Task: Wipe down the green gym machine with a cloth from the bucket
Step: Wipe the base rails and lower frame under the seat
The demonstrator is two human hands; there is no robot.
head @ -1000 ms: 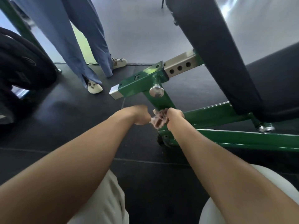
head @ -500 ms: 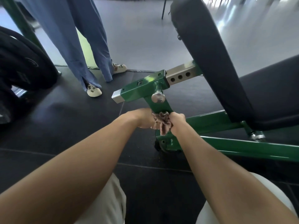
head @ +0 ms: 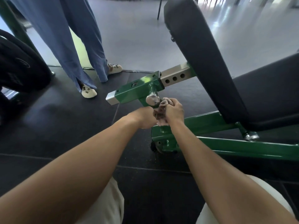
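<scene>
The green gym machine (head: 208,120) lies across the right half of the view, with a green sleeve (head: 137,89) and a chrome knob (head: 152,99) at its front post. A crumpled pinkish-brown cloth (head: 160,114) is wrapped round the post just below the knob. My left hand (head: 144,118) grips the cloth from the left. From the right, my right hand (head: 174,110) grips its other end, fingers curled near the knob. The bucket is out of view.
A black back pad (head: 202,59) and seat pad (head: 267,94) rise over the frame on the right. A person in blue trousers (head: 72,46) stands at the far left on the dark mat. Black weight plates (head: 17,65) hang at the left edge.
Both hands have slid the cloth up the post, from its lower part to just under the chrome knob; the right hand now sits higher than the left.
</scene>
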